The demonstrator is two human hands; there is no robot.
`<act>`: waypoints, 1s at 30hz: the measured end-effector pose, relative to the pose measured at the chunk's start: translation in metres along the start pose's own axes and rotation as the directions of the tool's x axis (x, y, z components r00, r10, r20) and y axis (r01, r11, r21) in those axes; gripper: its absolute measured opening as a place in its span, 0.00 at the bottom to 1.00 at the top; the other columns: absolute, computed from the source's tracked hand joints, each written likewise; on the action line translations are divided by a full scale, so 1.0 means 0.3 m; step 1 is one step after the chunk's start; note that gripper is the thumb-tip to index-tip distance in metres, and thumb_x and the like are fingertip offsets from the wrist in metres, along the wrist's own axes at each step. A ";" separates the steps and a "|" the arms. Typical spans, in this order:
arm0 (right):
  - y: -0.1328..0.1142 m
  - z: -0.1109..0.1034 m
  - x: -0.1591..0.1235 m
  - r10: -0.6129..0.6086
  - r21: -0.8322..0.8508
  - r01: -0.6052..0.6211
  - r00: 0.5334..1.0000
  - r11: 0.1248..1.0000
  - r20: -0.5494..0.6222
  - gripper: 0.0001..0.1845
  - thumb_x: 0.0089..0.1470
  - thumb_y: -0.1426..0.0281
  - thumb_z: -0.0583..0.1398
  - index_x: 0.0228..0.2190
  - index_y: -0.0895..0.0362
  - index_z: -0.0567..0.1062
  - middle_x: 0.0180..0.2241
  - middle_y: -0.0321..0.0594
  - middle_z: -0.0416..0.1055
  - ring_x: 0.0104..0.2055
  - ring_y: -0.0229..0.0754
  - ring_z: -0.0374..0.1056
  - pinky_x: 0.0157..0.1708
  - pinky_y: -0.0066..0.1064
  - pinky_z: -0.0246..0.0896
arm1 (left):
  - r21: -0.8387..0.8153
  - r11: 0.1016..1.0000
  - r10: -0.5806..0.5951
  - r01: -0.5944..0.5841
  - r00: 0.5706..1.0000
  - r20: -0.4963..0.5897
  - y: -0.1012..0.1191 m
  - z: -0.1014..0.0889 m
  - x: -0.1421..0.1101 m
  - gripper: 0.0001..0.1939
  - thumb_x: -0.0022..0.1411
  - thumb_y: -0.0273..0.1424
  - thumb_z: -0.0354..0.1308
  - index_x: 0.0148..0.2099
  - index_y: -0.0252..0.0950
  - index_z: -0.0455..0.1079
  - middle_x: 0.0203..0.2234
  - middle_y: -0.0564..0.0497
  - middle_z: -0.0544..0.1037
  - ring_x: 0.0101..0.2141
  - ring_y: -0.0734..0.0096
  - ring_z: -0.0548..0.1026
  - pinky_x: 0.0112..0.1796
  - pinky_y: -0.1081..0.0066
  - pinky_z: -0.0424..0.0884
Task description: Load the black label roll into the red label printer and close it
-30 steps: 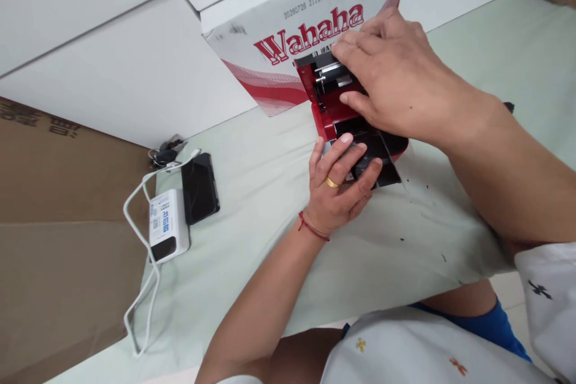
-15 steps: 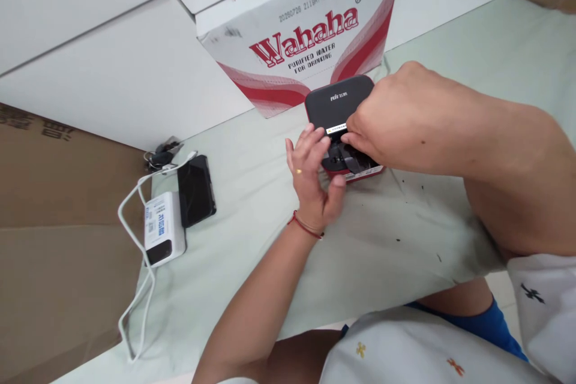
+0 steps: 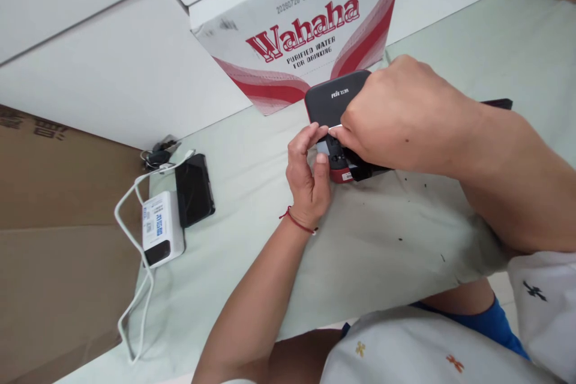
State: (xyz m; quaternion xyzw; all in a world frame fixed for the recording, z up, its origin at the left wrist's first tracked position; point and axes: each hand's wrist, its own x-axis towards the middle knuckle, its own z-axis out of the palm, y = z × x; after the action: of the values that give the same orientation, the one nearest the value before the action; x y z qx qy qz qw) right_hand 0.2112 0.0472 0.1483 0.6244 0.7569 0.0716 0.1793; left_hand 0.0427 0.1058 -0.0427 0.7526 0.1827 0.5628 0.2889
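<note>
A small black and red device (image 3: pixel 330 109) with white lettering, which looks like a receipt printer, lies in front of the carton. My left hand (image 3: pixel 308 177) is at its left edge, with fingers and thumb closed around that side. Over the right part of the device, my right hand (image 3: pixel 387 123) is closed in a pinch, with the thumb and forefinger close to the left fingertips. Beneath it a glossy black strip (image 3: pixel 369 171) hangs over the device's near edge. A flat dark end (image 3: pixel 499 104) shows beyond my right wrist. My right hand hides much of the device.
A Wahaha water carton (image 3: pixel 306 30) stands right behind the device, against white drawers (image 3: pixel 103 78). To the left lie a black phone (image 3: pixel 194 189), a white power bank (image 3: pixel 162 229) with a white cable (image 3: pixel 128 225), and keys (image 3: pixel 159 153). A brown cardboard box (image 3: pixel 67 240) borders the left.
My left hand's fingers have gone from spread to curled against the device's edge. My right hand has shifted slightly left, and a dark end now shows past its wrist.
</note>
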 end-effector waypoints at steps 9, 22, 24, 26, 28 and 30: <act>0.015 0.038 -0.016 0.059 0.179 -0.059 0.998 0.982 0.003 0.22 0.75 0.61 0.51 0.45 0.58 0.83 0.39 0.56 0.79 0.43 0.55 0.75 0.41 0.39 0.62 | -0.356 0.862 -0.417 0.360 0.904 -0.094 0.006 0.030 0.010 0.33 0.67 0.54 0.75 0.68 0.56 0.69 0.73 0.51 0.71 0.80 0.46 0.64 0.80 0.45 0.60; -0.007 0.025 -0.022 -0.191 0.233 0.186 0.982 0.955 -0.002 0.16 0.70 0.74 0.54 0.36 0.57 0.81 0.41 0.49 0.77 0.40 0.46 0.66 0.35 0.37 0.48 | -0.588 0.542 -0.677 0.601 0.727 0.118 0.003 0.025 0.047 0.37 0.54 0.55 0.82 0.59 0.49 0.75 0.66 0.49 0.77 0.75 0.49 0.70 0.74 0.54 0.69; -0.009 0.017 -0.019 -0.198 0.212 0.193 0.980 0.958 0.000 0.15 0.70 0.74 0.55 0.35 0.57 0.80 0.39 0.49 0.75 0.38 0.45 0.64 0.35 0.38 0.46 | -0.590 0.534 -0.690 0.605 0.716 0.109 0.005 0.027 0.050 0.37 0.55 0.56 0.82 0.58 0.49 0.74 0.65 0.50 0.77 0.75 0.49 0.70 0.74 0.54 0.69; -0.010 0.013 -0.017 -0.194 0.191 0.190 0.981 0.963 0.002 0.13 0.68 0.75 0.55 0.34 0.58 0.79 0.37 0.48 0.74 0.37 0.45 0.63 0.35 0.38 0.45 | -0.597 0.528 -0.691 0.604 0.714 0.111 0.006 0.023 0.052 0.37 0.54 0.54 0.83 0.59 0.49 0.74 0.66 0.49 0.77 0.75 0.50 0.70 0.76 0.53 0.68; -0.008 0.016 -0.015 -0.186 0.173 0.184 0.983 0.968 -0.005 0.12 0.66 0.77 0.56 0.35 0.58 0.80 0.36 0.47 0.74 0.38 0.45 0.63 0.37 0.38 0.45 | -0.609 0.506 -0.697 0.611 0.705 0.128 0.007 0.016 0.054 0.37 0.54 0.50 0.84 0.60 0.50 0.73 0.66 0.49 0.77 0.75 0.51 0.71 0.78 0.52 0.66; -0.005 0.026 -0.012 -0.193 0.202 0.196 0.981 0.960 -0.035 0.12 0.65 0.78 0.57 0.36 0.58 0.80 0.35 0.46 0.74 0.40 0.46 0.65 0.38 0.37 0.47 | -0.620 0.471 -0.714 0.627 0.684 0.150 0.009 0.011 0.056 0.38 0.54 0.46 0.84 0.62 0.52 0.72 0.65 0.50 0.78 0.74 0.52 0.72 0.79 0.50 0.65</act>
State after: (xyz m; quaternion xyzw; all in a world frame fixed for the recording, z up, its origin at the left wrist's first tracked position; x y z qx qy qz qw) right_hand 0.2133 0.0424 0.1412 0.5614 0.8193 -0.0197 0.1148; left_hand 0.0506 0.1130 -0.0290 0.4394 0.2826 0.4776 0.7063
